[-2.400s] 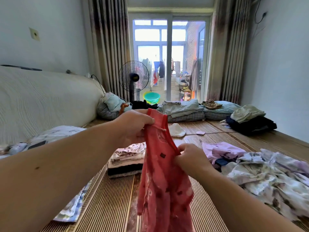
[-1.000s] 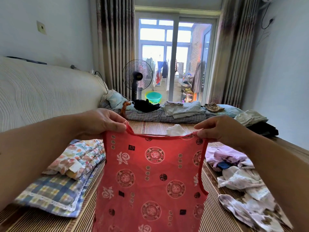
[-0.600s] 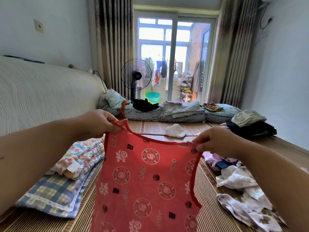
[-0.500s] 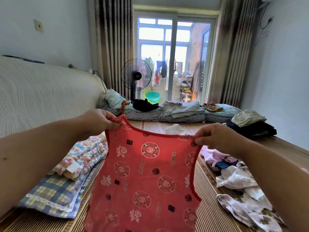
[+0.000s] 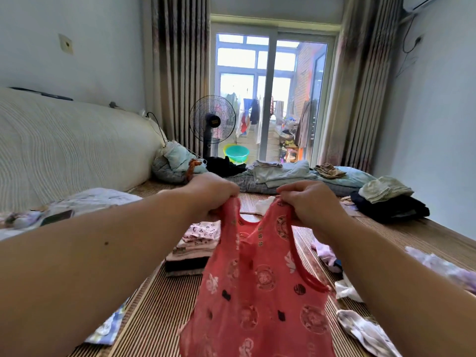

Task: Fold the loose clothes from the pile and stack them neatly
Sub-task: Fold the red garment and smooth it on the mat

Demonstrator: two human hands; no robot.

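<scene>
Currently held: red sleeveless top [image 5: 260,284] with round printed motifs, hanging from both hands above the striped woven mat [image 5: 159,305].
Left hand [image 5: 211,194]: fingers curled tight round the top's left shoulder strap.
Right hand [image 5: 309,202]: fingers closed round the right shoulder strap, close beside the other hand with a small gap between.
Folded stack [image 5: 193,251]: on the mat just behind the top, partly hidden by it.
Loose clothes [image 5: 365,331]: pale, crumpled, on the mat under the right forearm.
Background: standing fan [image 5: 212,119] and green basin [image 5: 236,152] by the glass door [image 5: 270,99].
</scene>
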